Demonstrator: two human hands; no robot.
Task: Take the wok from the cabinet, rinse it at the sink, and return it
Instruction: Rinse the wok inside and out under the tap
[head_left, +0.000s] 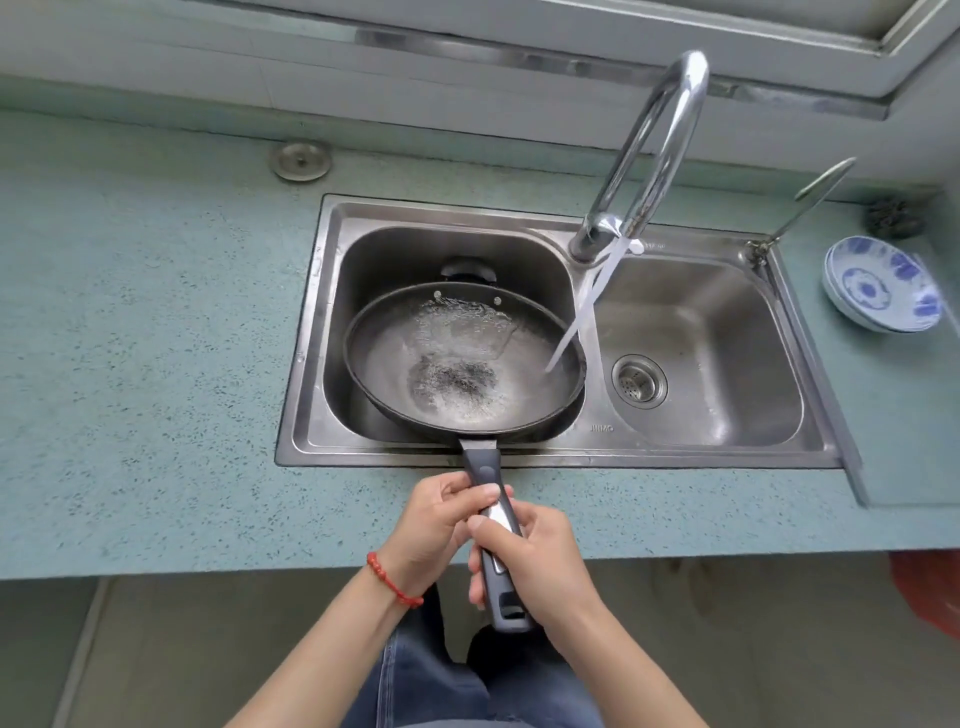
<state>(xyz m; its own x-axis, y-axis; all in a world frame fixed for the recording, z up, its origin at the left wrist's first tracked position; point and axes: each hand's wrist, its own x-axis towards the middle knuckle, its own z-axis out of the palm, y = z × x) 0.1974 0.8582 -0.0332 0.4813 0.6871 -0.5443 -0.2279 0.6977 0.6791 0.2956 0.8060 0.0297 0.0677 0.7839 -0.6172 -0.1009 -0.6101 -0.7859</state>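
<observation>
A dark wok (387, 358) sits tilted in the left basin of the steel double sink (582, 447), with water swirling inside it. A stream of water from the curved chrome faucet (654, 140) lands on the wok's right inner side. The wok's long dark handle (485, 470) reaches toward me over the counter edge. My left hand (441, 525), with a red bead bracelet on the wrist, grips the handle's upper part. My right hand (530, 556) grips the handle lower down, near its end.
The right basin holds only a drain strainer (639, 382). Blue-and-white bowls (883, 283) are stacked on the teal counter (156, 364) at the right, with a dark scrubber (893, 218) behind them. A round metal cap (301, 160) sits at the counter's back left.
</observation>
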